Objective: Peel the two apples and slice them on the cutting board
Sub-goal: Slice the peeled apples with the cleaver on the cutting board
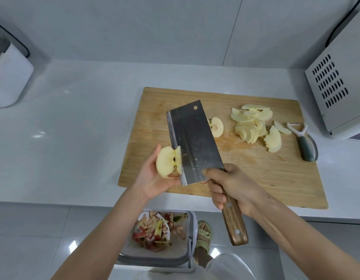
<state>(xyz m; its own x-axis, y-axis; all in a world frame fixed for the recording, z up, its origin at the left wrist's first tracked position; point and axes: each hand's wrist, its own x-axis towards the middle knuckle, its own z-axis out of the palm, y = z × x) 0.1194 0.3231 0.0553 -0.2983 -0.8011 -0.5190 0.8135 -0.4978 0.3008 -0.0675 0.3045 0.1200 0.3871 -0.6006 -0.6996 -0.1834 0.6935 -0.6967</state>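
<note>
White desk (78, 122) carries your wooden cutting board (256, 174) toward its right front edge, one board corner overhanging that edge. Your right hand (233, 186) has its fingers closed around the cleaver (192, 142) at its wooden handle, blade tilted over the board's left side. Your left hand (152, 178) cups a peeled apple half (168, 161), cut face up, at the board's left edge, the blade touching it. Apple slices (254, 126) lie piled near the board's back right, another apple piece (216, 126) just beside the blade, and a peeler (302, 140) at the right edge.
</note>
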